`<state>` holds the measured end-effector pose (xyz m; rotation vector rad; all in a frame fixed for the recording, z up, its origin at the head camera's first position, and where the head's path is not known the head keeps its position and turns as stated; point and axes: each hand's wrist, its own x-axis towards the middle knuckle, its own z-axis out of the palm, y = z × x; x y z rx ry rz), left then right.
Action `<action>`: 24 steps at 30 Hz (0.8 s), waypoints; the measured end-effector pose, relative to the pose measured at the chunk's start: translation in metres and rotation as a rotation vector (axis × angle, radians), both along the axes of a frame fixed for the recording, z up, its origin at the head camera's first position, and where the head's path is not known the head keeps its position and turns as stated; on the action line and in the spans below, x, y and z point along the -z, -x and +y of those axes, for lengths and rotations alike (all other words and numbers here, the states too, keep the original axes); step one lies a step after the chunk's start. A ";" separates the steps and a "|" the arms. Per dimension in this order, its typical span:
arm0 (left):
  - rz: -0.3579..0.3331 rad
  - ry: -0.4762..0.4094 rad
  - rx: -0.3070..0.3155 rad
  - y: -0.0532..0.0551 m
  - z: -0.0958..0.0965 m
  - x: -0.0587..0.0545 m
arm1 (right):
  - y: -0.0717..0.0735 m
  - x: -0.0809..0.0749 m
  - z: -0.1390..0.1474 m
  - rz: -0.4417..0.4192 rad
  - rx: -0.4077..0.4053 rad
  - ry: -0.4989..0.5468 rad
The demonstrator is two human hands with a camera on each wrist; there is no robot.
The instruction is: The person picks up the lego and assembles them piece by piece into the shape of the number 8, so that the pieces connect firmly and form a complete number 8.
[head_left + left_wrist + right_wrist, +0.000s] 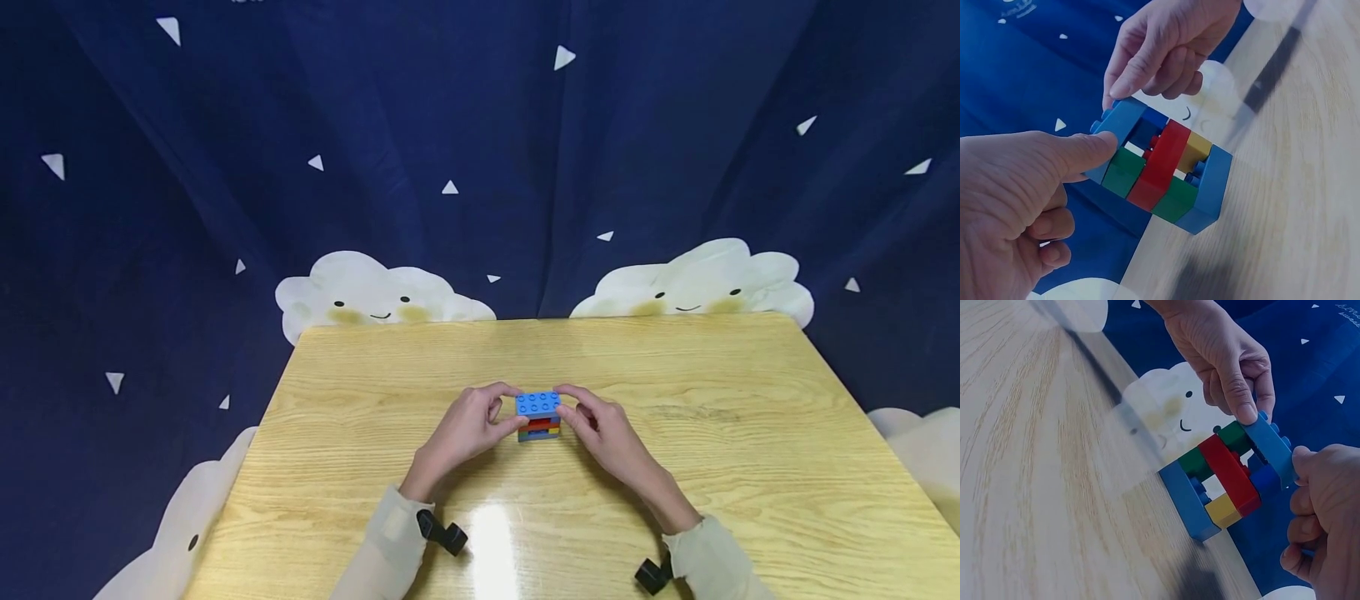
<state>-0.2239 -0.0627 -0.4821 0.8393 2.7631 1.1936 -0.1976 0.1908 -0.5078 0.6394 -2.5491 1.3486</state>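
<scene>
In the middle of the table stands a small tower of toy building bricks. A long light blue brick (pixel 538 404) with studs forms its top. Below it are a green brick (pixel 1124 167) and a dark blue brick (pixel 1265 481), then a long red brick (pixel 1160 164). Under the red one sit another green brick (pixel 1174 199) and a yellow brick (pixel 1223 511), on a long blue base brick (pixel 1189 503). My left hand (pixel 467 423) pinches the left end of the top brick between thumb and forefinger. At its right end, my right hand (pixel 611 437) pinches it likewise.
The tower is on a light wood-grain table (pixel 360 375). Behind the far edge hangs a dark blue curtain (pixel 480 125) with white triangles and smiling clouds. Black wrist devices (pixel 442 533) sit at both beige sleeves (pixel 390 542).
</scene>
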 end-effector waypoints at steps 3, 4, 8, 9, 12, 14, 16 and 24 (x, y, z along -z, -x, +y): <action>-0.005 -0.010 -0.005 0.000 -0.001 0.001 | 0.001 0.000 -0.001 0.000 -0.006 0.002; -0.006 -0.012 -0.007 -0.001 -0.001 0.002 | 0.001 0.000 -0.001 0.000 -0.009 0.003; 0.006 -0.030 -0.010 -0.003 -0.002 0.004 | 0.002 0.001 -0.001 -0.003 -0.017 0.010; 0.012 -0.034 -0.011 -0.003 -0.002 0.005 | 0.002 0.002 -0.001 -0.004 -0.019 0.012; 0.019 -0.047 -0.007 -0.006 -0.003 0.009 | 0.003 0.004 0.000 -0.011 -0.029 0.018; 0.010 -0.061 -0.007 -0.007 -0.003 0.013 | 0.003 0.006 0.002 -0.023 -0.038 0.010; -0.015 -0.079 -0.012 -0.009 -0.003 0.019 | 0.003 0.009 0.004 -0.047 -0.052 -0.007; -0.108 -0.093 -0.045 -0.015 -0.005 0.032 | 0.004 0.016 0.009 -0.149 -0.086 -0.079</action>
